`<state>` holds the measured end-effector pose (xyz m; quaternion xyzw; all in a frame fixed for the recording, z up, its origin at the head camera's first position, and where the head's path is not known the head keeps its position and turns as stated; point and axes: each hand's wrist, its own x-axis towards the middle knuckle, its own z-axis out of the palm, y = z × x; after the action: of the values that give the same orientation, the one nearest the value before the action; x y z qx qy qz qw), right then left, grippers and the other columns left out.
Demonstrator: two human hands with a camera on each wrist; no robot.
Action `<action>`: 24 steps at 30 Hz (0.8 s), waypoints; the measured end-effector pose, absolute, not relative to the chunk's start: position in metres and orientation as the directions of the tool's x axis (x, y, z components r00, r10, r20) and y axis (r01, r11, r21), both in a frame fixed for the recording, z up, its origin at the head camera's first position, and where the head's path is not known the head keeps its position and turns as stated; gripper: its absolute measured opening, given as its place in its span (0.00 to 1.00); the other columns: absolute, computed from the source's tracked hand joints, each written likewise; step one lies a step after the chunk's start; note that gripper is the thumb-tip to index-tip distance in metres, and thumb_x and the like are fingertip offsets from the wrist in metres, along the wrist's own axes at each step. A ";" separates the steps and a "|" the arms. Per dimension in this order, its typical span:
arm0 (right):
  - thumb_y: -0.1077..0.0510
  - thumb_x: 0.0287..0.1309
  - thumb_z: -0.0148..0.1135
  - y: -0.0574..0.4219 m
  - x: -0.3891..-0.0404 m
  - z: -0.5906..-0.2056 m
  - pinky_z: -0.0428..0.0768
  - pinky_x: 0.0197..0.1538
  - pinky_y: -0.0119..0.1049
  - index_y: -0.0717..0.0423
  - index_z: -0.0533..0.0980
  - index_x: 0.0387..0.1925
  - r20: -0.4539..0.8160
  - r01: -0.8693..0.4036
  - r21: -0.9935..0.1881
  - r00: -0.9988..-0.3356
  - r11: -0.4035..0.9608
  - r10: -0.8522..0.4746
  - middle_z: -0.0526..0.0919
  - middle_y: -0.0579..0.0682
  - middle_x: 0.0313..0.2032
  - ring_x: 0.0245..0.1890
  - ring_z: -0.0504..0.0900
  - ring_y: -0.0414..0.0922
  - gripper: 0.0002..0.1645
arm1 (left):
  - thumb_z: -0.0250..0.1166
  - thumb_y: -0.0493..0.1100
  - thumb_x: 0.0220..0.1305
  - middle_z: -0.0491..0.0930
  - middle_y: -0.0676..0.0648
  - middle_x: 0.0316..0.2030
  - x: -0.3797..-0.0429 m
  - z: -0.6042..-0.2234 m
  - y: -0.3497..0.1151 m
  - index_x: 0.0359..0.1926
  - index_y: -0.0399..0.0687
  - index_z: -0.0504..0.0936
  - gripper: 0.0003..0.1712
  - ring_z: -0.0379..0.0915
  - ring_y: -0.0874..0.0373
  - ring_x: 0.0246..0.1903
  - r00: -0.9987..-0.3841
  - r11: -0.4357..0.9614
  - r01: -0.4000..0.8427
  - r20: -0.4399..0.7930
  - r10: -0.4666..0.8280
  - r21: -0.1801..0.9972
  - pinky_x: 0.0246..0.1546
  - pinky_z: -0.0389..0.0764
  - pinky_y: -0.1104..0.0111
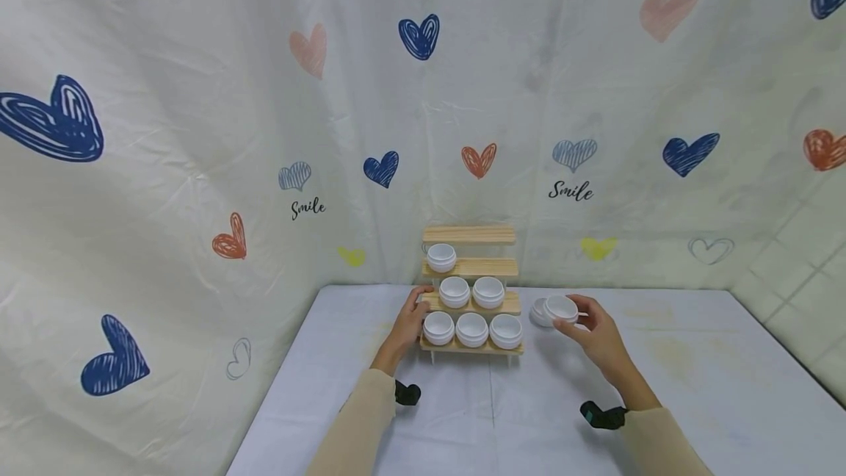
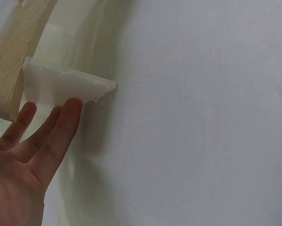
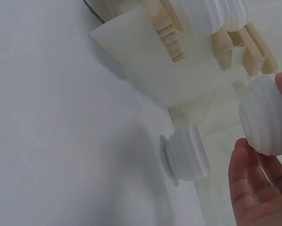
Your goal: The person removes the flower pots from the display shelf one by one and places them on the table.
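Observation:
A tiered rack with wooden shelves [image 1: 472, 267] stands at the back of the table, several small white bowls on its shelves. My left hand [image 1: 408, 323] is at the rack's left side. In the left wrist view its nearly straight fingers [image 2: 56, 141] reach up to the pale side panel [image 2: 60, 82], fingertips against or very close to it; the thumb is hidden. My right hand [image 1: 598, 334] pinches a white bowl [image 1: 561, 308] by its side, right of the rack. Another white bowl [image 3: 187, 153] stands on the table just behind the held one, apart from it.
The top shelf [image 1: 469, 234] bears no bowl. The table [image 1: 456, 424] has a white cover, and a white curtain [image 1: 502, 94] printed with hearts hangs behind it. Dark straps with devices [image 1: 603, 416] sit at both wrists.

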<state>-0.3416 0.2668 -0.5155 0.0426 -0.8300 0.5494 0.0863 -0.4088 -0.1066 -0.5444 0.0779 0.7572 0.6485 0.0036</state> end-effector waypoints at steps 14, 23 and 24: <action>0.49 0.64 0.71 0.283 -0.343 -0.534 0.80 0.46 0.21 0.59 0.63 0.72 0.192 -0.162 -0.929 -0.980 0.333 0.059 0.74 0.46 0.58 0.45 0.76 0.23 0.42 | 0.47 0.43 0.76 0.72 0.54 0.28 -0.413 -0.545 -0.109 0.68 0.57 0.70 0.23 0.58 0.65 0.17 -0.986 0.132 0.120 0.102 0.133 0.984 0.21 0.64 0.73; 0.48 0.63 0.72 0.291 -0.342 -0.544 0.80 0.44 0.23 0.60 0.63 0.72 0.162 -0.129 -0.936 -0.984 0.326 0.074 0.76 0.39 0.50 0.43 0.78 0.25 0.44 | 0.47 0.45 0.75 0.72 0.52 0.31 -0.413 -0.549 -0.109 0.67 0.61 0.71 0.22 0.59 0.65 0.17 -0.987 0.154 0.122 0.102 0.126 0.981 0.21 0.64 0.73; 0.47 0.62 0.72 0.291 -0.342 -0.545 0.81 0.44 0.24 0.59 0.63 0.72 0.152 -0.120 -0.939 -0.985 0.323 0.076 0.75 0.39 0.50 0.42 0.78 0.25 0.44 | 0.47 0.46 0.75 0.72 0.52 0.31 -0.413 -0.549 -0.108 0.67 0.62 0.71 0.22 0.58 0.65 0.17 -0.987 0.156 0.119 0.099 0.127 0.981 0.21 0.64 0.73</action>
<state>-0.3416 0.2914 -0.5448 0.0136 -0.8090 0.5815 0.0842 -0.4128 -0.1085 -0.5493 0.0809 0.7601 0.6447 0.0034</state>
